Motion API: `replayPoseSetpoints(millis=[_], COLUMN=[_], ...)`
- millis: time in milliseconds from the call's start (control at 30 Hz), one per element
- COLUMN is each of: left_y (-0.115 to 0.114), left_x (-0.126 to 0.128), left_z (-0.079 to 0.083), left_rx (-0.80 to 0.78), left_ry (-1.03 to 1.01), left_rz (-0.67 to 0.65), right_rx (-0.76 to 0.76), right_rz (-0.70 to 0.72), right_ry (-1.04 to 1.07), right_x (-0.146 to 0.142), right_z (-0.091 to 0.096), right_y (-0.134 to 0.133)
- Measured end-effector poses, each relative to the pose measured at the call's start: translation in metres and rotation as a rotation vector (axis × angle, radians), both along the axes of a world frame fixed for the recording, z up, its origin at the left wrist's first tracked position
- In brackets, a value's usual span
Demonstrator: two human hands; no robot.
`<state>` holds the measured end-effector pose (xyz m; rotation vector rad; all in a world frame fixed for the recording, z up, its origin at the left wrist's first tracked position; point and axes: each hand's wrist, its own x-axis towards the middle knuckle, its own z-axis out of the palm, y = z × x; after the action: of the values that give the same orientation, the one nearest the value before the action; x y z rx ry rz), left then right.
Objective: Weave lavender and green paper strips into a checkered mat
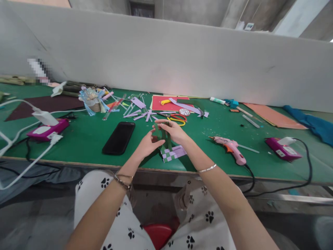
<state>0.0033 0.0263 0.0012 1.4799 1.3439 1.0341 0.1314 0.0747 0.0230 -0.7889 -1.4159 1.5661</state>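
A small woven mat of green and lilac paper strips (pixel 173 153) lies near the front edge of the green table (pixel 85 139). Several green strips (pixel 164 136) stand up from the mat between my hands. My left hand (pixel 147 143) pinches the strips from the left. My right hand (pixel 173 131) curls over their tops from the right, fingers closed on them. Both wrists wear thin bracelets.
A black phone (pixel 119 138) lies left of my hands. A pink glue gun (pixel 231 148) lies to the right, its cord running off the edge. Loose lilac strips (pixel 140 113), scissors (pixel 178 119) and red card (pixel 166 102) lie behind. Magenta power boxes (pixel 48 130) (pixel 281 148) sit at both sides.
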Motion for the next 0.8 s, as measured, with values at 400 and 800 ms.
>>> replayPoseSetpoints(millis=[400, 800], left_y=[0.016, 0.02], left_x=[-0.007, -0.008], left_z=[0.012, 0.002], left_rx=[0.094, 0.198], left_ry=[0.015, 0.12], left_rz=[0.007, 0.057], right_rx=[-0.064, 0.09], right_rz=[-0.216, -0.265], right_ry=[-0.239, -0.299], right_x=[0.023, 0.018], right_z=[0.003, 0.013], right_y=[-0.002, -0.009])
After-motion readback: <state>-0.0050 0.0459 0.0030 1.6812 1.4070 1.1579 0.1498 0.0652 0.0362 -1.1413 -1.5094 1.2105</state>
